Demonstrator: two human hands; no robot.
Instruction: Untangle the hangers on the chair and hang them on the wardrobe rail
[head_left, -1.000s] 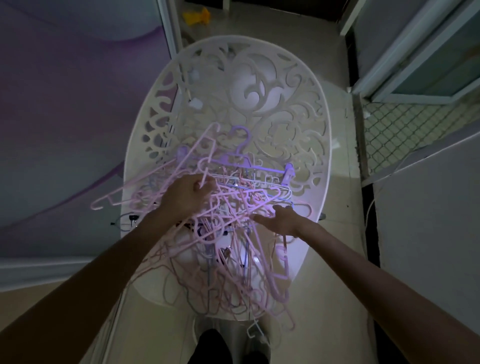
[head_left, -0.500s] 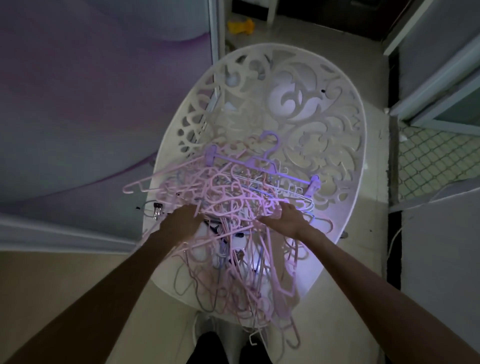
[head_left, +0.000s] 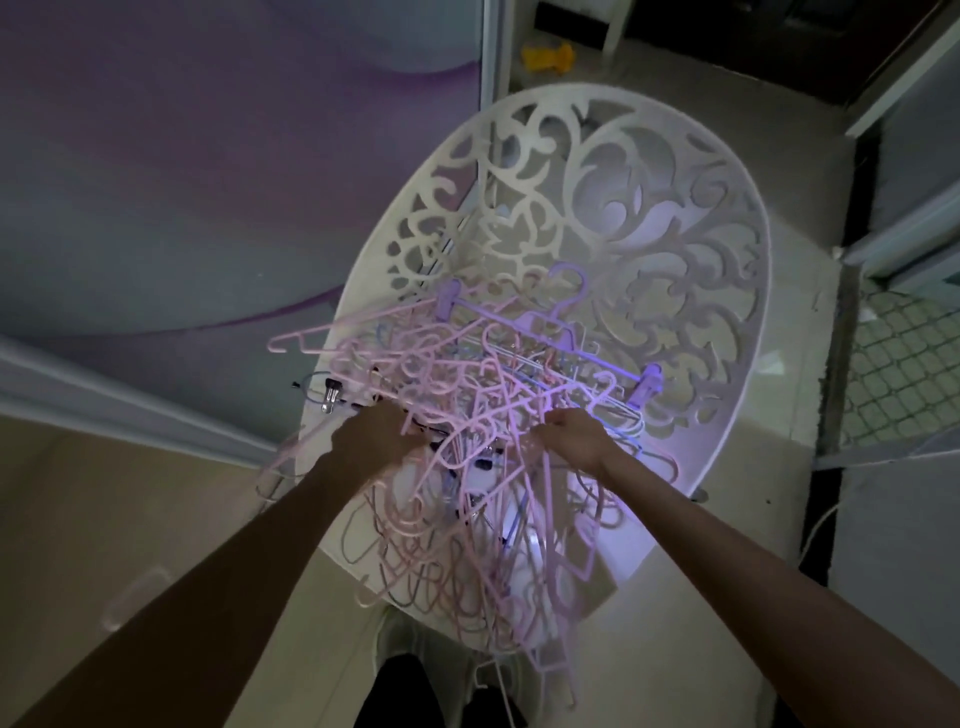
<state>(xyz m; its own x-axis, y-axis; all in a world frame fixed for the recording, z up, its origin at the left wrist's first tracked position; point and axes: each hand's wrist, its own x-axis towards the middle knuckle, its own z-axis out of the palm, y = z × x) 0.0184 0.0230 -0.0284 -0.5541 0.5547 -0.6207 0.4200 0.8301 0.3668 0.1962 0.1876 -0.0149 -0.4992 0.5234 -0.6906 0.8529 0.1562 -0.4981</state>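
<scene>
A tangled heap of several thin pink hangers (head_left: 457, 374) fills the seat of a white chair (head_left: 675, 249) with a cut-out scroll back. A purple clip hanger (head_left: 566, 322) lies across the back of the heap, and a few pale blue ones are mixed in. My left hand (head_left: 371, 439) reaches into the left side of the heap, fingers buried among the hangers. On the right side, my right hand (head_left: 576, 434) has its fingers curled round pink hanger wires. Some hangers droop over the seat's front edge (head_left: 467, 597).
A purple-grey wall (head_left: 182, 182) with a white skirting runs along the left. Pale floor tiles lie around the chair. A yellow object (head_left: 548, 57) sits on the floor behind it. A door frame and mesh panel (head_left: 904, 374) stand to the right. No wardrobe rail is in view.
The view has shifted left, so the chair sits further right. My left hand let go of the raised pink hanger and dropped lower into the heap. My right hand closed in on the right side.
</scene>
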